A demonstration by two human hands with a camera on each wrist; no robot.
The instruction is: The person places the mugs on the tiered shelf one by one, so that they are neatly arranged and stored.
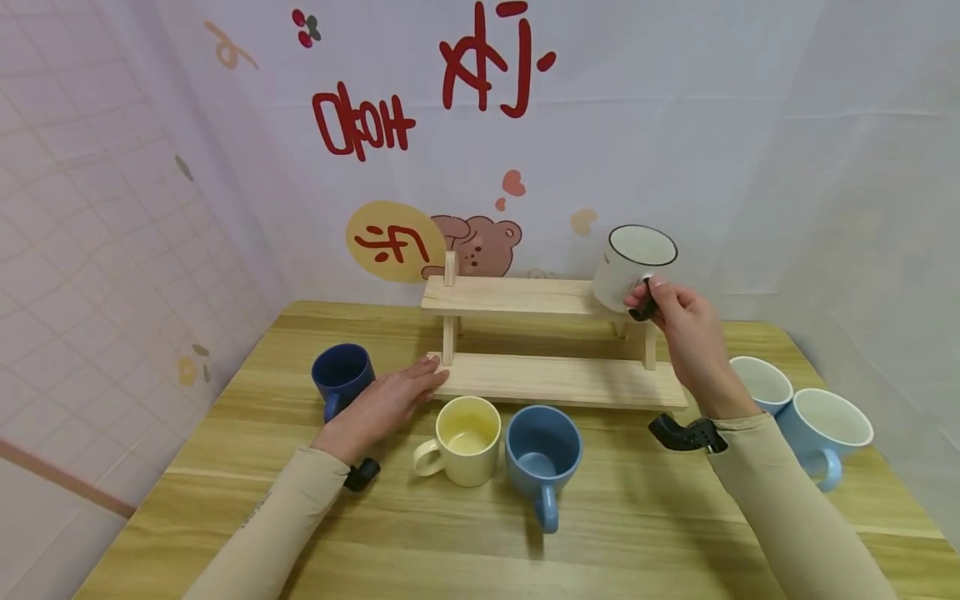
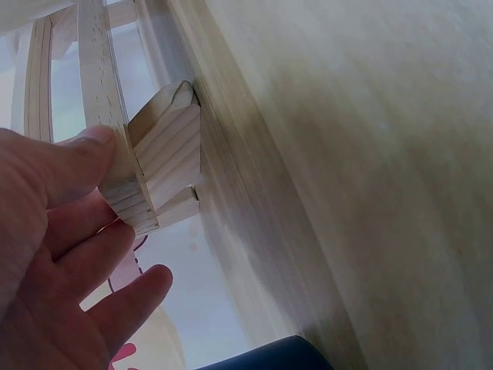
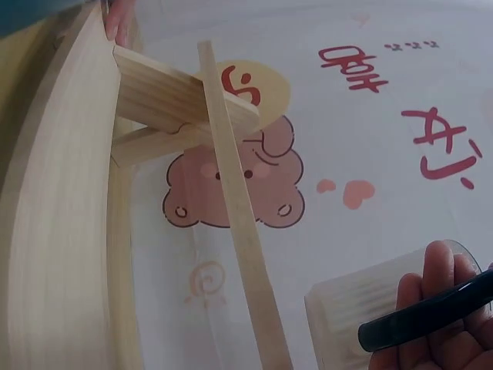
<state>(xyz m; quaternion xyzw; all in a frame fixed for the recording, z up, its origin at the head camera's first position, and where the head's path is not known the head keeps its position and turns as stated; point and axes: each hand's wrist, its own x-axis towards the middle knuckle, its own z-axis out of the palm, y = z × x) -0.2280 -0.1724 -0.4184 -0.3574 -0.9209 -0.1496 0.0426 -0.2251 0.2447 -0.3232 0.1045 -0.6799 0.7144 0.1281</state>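
Observation:
My right hand (image 1: 693,346) grips the black handle of a white mug (image 1: 633,258) with a dark rim. The mug is upright at the right end of the upper board of a two-tier wooden shelf (image 1: 517,296); whether its base touches the board I cannot tell. In the right wrist view, fingers (image 3: 439,262) curl behind the handle (image 3: 424,314). My left hand (image 1: 390,400) holds the left end of the lower board (image 1: 555,379), thumb on one face and fingers on the other in the left wrist view. Beside that hand stands a dark blue mug (image 1: 343,371).
In front of the shelf stand a yellow mug (image 1: 468,442) and a blue mug (image 1: 542,450). Two light blue mugs, one nearer (image 1: 825,425) and one farther (image 1: 761,382), stand right of my right forearm. A printed cloth (image 1: 600,133) hangs behind the wooden table (image 1: 450,550).

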